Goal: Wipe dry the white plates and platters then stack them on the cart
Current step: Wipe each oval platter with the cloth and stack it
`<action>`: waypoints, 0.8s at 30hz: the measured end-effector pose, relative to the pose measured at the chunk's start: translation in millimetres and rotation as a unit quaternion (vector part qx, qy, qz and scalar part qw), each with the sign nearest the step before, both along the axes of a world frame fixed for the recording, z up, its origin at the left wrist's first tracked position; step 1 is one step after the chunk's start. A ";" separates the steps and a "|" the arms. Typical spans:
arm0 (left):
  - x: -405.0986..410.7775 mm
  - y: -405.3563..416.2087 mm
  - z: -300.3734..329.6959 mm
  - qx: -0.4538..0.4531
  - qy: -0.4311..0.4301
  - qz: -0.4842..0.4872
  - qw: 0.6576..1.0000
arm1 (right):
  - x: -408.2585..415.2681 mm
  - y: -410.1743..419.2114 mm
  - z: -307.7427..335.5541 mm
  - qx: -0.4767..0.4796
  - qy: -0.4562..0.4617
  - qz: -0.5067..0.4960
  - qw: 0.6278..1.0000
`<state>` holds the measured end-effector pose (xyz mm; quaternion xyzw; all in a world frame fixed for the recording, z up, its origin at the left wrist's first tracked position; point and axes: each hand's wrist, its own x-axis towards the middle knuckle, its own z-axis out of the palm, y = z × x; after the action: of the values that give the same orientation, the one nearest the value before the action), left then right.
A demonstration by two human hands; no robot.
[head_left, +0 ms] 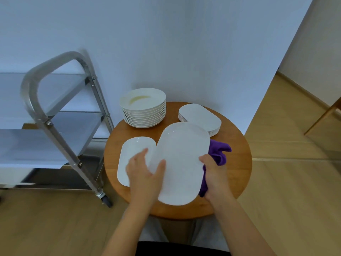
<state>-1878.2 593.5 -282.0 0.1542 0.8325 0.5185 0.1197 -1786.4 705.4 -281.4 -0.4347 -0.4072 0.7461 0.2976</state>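
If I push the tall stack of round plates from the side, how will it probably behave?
The stack of round plates looks heavy, so it would probably slide stiffly on the round table. It is tall and the rims look glossy, so upper plates may shift. It seems breakable.

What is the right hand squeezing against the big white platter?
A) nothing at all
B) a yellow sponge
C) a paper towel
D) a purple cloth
D: the right hand bunches a purple cloth against the edge of the platter that both hands hold up.
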 end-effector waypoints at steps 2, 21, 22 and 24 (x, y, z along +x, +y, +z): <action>-7.1 -8.4 -0.4 0.035 -0.075 0.040 0.996 | 4.9 8.7 -0.5 -0.018 0.020 0.000 1.000; -14.6 -1.4 -1.3 0.173 -0.220 0.013 0.960 | -21.0 -3.8 -12.0 0.620 -0.274 0.265 0.685; -20.3 -3.1 -3.6 0.167 -0.227 0.026 0.959 | -18.7 -8.7 -15.4 0.612 -0.259 0.309 0.680; -30.8 -5.8 -9.1 0.160 -0.254 0.064 0.952 | -16.5 -13.3 -19.4 0.572 -0.245 0.393 0.677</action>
<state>-1909.0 587.7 -291.2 -0.0189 0.6889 0.6736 0.2672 -1802.9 692.1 -300.7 -0.1467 -0.9461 0.2830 0.0572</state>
